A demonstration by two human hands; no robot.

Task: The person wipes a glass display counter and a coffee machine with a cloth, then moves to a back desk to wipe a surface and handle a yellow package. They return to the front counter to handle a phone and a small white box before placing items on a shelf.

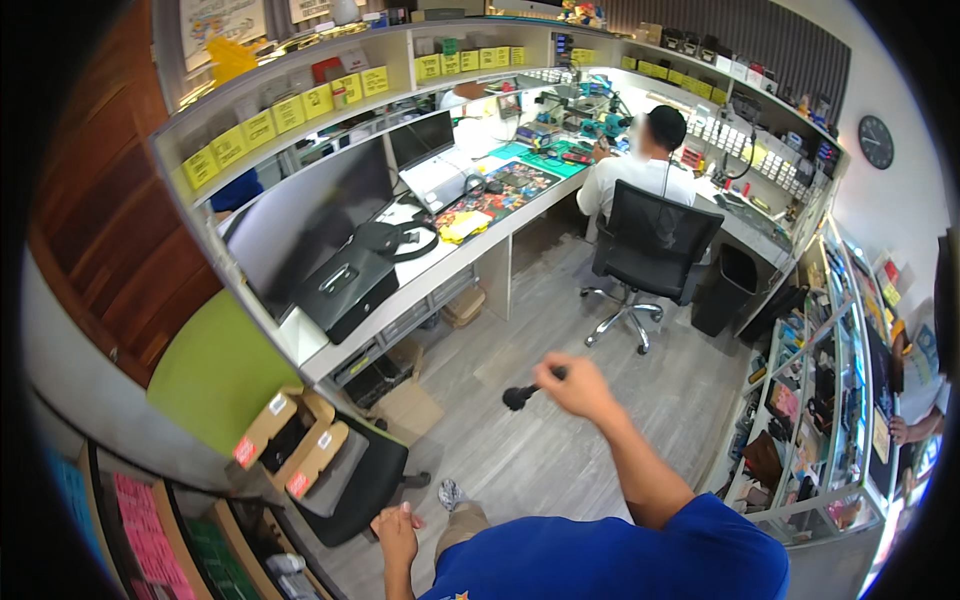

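My right hand (576,384), raised in front of me above the floor, grips a small black device (517,397) with a rounded end pointing to the left; its exact kind cannot be told. Low in the view, my left hand (397,529) is half curled beside a black office chair (352,495), with no object seen in it. On that chair stand opened cardboard boxes (311,463) with dark contents.
A long white workbench (420,271) carries a black case (349,289), a laptop (439,176) and tools. A person (637,180) sits there on a mesh chair (660,232). Glass display shelves (817,390) stand at the right, with another person's hand (904,430) beyond. Boxes of packets stand lower left.
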